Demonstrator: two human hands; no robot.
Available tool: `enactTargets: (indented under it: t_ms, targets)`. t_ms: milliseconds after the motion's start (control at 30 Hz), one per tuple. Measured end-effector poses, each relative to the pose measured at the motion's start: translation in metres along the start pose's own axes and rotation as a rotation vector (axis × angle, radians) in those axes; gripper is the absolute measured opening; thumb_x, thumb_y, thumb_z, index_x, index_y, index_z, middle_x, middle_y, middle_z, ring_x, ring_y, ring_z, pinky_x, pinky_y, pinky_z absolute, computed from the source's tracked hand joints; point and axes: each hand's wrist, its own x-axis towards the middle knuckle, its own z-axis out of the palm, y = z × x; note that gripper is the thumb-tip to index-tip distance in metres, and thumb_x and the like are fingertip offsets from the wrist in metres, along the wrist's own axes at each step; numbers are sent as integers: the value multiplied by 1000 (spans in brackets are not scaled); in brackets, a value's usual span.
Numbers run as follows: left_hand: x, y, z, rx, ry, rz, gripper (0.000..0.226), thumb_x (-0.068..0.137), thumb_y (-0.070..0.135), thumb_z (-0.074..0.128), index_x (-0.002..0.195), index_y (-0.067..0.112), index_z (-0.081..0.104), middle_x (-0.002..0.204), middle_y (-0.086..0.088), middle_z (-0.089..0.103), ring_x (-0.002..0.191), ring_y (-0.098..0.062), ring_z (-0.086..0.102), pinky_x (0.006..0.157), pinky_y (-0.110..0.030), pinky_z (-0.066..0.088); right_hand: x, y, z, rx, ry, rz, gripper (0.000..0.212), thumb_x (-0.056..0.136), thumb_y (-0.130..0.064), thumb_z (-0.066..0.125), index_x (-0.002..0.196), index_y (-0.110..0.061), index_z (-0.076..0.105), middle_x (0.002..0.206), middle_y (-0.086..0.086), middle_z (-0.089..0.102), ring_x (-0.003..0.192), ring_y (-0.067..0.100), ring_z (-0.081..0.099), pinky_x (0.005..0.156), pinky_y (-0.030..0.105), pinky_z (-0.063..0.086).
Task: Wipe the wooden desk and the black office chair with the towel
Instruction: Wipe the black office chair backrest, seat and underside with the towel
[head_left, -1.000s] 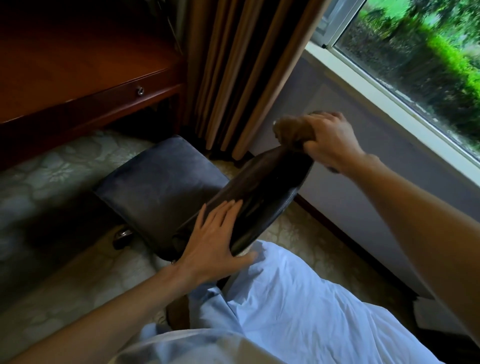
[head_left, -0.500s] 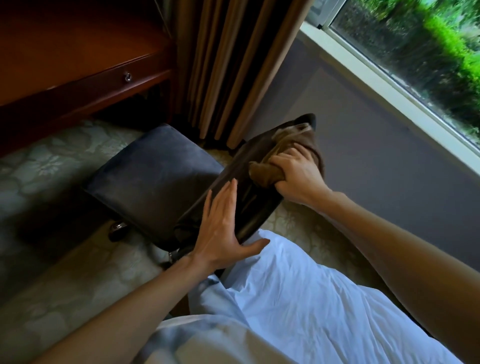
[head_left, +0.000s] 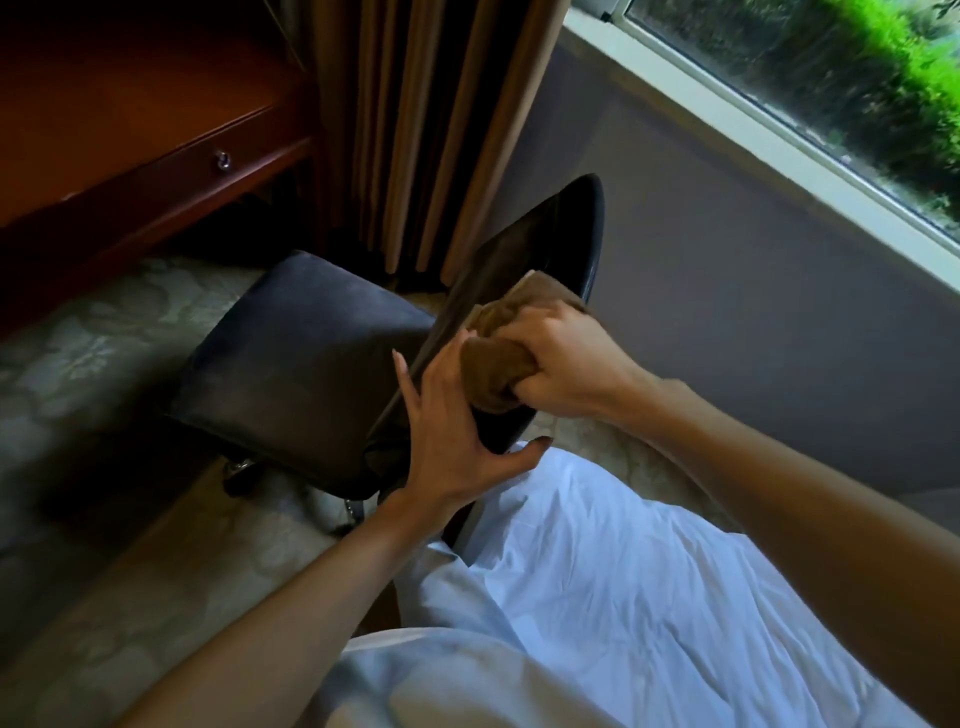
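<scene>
My right hand (head_left: 566, 364) is clamping the bunched brown towel (head_left: 493, 379) against the black office chair (head_left: 545, 244) back, near its lower edge. My left hand (head_left: 447, 431) is bracing that back's side edge with straight fingers. The bench (head_left: 130, 130) is standing well apart, with carpet (head_left: 78, 338) lying open between.

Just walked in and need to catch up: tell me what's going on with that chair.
A person is wiping the backrest of the black office chair. The right hand grips a bunched brown towel against it, while the left hand lies flat on its lower part, fingers straight, bracing it. The wooden desk stands at upper left, with neither hand on it.
</scene>
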Motion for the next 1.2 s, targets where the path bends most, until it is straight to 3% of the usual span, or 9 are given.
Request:
enactTargets:
  t_ms: [133, 233, 367, 500, 833, 1000, 1067, 1133, 1200]
  targets:
    - [7, -1, -5, 28, 0, 0, 119, 75, 78, 65, 155, 0, 24, 157, -14, 37, 152, -22, 27, 126, -60, 0, 22, 22, -21, -358, 124, -128, 49, 69, -24, 59, 115, -15, 72, 116, 5, 72, 121, 29, 60, 113, 42, 33]
    - [18, 12, -6, -115, 40, -91, 108, 85, 78, 50, 158, 4, 20, 161, -13, 34, 154, -25, 27, 127, -58, -1, 40, 42, -32, -547, -31, -45, 53, 81, -28, 60, 134, -25, 62, 136, -4, 64, 138, 24, 46, 121, 47, 22]
    - [19, 32, 6, -320, 111, -299, 86, 89, 60, 46, 157, 9, 28, 155, -11, 39, 146, -31, 35, 117, -69, 23, 43, 48, -11, -694, -242, -89, 50, 89, -35, 61, 139, -30, 59, 140, -7, 61, 141, 23, 40, 126, 48, 11]
    - [16, 38, 24, -325, 162, -468, 77, 91, 53, 42, 152, 6, 41, 144, -21, 48, 134, -38, 46, 110, -63, 35, 42, 40, 12, -618, -246, -166, 37, 91, -39, 60, 127, -32, 65, 129, -9, 67, 133, 21, 46, 124, 45, 16]
    - [18, 41, 45, -295, 330, -492, 68, 97, 50, 36, 145, 3, 49, 143, -14, 55, 135, -34, 50, 116, -65, 25, 18, 32, 29, -378, -201, -255, 14, 88, -31, 59, 89, -28, 72, 94, -9, 73, 103, 17, 61, 113, 42, 35]
    - [34, 40, 32, -472, 389, -618, 71, 92, 53, 38, 145, 6, 49, 147, -10, 52, 136, -26, 48, 113, -57, 36, 18, 25, 24, -286, -258, -164, 18, 85, -26, 63, 99, -23, 75, 99, -5, 72, 106, 16, 60, 116, 35, 31]
    - [42, 34, 22, -611, 398, -637, 71, 92, 54, 38, 144, 7, 48, 147, -9, 52, 138, -19, 47, 116, -51, 37, 27, 21, 7, -239, -314, -151, 21, 80, -24, 64, 96, -23, 77, 96, -5, 71, 100, 15, 61, 105, 30, 43]
    - [47, 25, 11, -699, 412, -650, 69, 92, 56, 37, 141, 8, 51, 143, -9, 54, 135, -17, 50, 116, -44, 39, 33, 21, -15, -121, -199, -92, 29, 68, -24, 60, 90, -17, 76, 93, -1, 72, 92, 21, 65, 85, 34, 51]
    - [51, 12, -1, -715, 403, -696, 68, 93, 57, 36, 135, 7, 56, 135, -11, 58, 128, -19, 54, 112, -40, 42, 36, 28, -36, -34, 91, 8, 40, 61, -28, 53, 91, -13, 75, 92, -1, 69, 91, 25, 65, 77, 35, 54]
